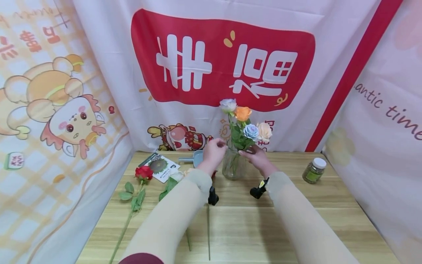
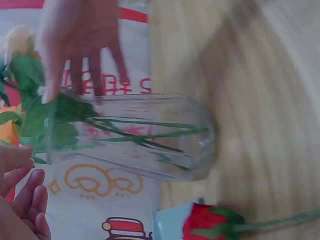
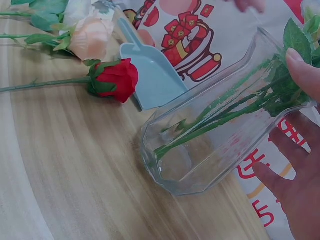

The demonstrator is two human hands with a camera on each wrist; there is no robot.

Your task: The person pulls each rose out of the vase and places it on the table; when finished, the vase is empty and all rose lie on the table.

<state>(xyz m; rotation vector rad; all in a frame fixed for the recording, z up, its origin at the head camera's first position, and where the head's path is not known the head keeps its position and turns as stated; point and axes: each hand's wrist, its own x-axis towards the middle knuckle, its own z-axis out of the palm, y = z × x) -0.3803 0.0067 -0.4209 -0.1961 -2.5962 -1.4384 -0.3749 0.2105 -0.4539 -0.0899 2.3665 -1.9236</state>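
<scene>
A clear glass vase (image 1: 234, 167) stands upright on the table, with green stems (image 3: 215, 117) inside it. Above its mouth rise an orange rose (image 1: 243, 113), a pale purple rose (image 1: 228, 105), a blue rose (image 1: 251, 131) and a cream rose (image 1: 265, 132). My right hand (image 1: 257, 157) holds the vase at its rim, thumb over the leaves (image 2: 30, 100) and the other fingers spread along the far side. Left of the mouth is my left hand (image 1: 215, 152), its fingers loosely bent beside the stems, with nothing visible between them.
Left on the table lie a red rose (image 1: 144, 172), a white rose (image 1: 177, 176), a peach rose (image 3: 92, 37) and another red rose (image 3: 117, 81). Behind them are a printed card (image 1: 159, 167) and a blue dustpan (image 1: 198, 157). A white-lidded jar (image 1: 314, 171) stands right.
</scene>
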